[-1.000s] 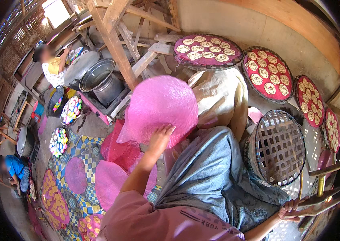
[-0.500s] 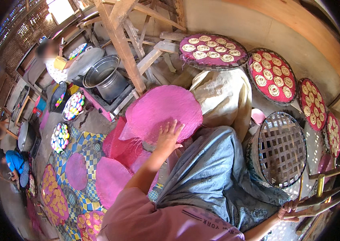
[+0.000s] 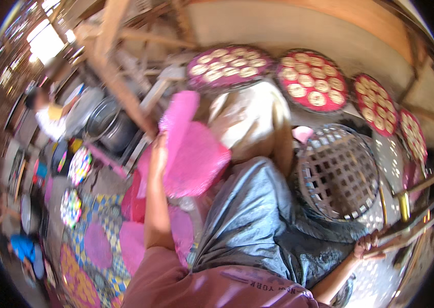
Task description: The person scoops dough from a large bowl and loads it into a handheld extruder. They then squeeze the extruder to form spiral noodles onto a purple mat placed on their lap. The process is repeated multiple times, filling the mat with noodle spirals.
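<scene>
My left grip (image 3: 159,146) is against the edge of a thin, bright pink mesh sheet (image 3: 180,110), which stands curled up in front of me, its upper end folded over. Blur hides my fingers there, so I cannot tell whether they are closed on it. The sheet rises above a round, glossy pink mesh layer (image 3: 196,164) just beside my blue-grey cloth-covered knee (image 3: 258,185); what bears that layer is hidden.

My right grip (image 3: 367,243) is wrapped around the end of a brown wooden bar (image 3: 407,233), well apart from the pink sheet. A brass-coloured tube (image 3: 404,206) stands near that bar.

Below my left forearm, a flat pink cloth piece (image 3: 130,241) lies on a blue-and-yellow patterned mat (image 3: 119,267), near a crumpled red cloth (image 3: 130,205). Past my knee is a draped cream cloth (image 3: 253,115), and to its right a round basket of woven slats (image 3: 339,172). Along the wall lean round red-lined trays (image 3: 330,108) bearing pale coiled rounds (image 3: 316,98). To the left is a dark metal pot (image 3: 114,133); beyond it sits a person in white (image 3: 51,124).
</scene>
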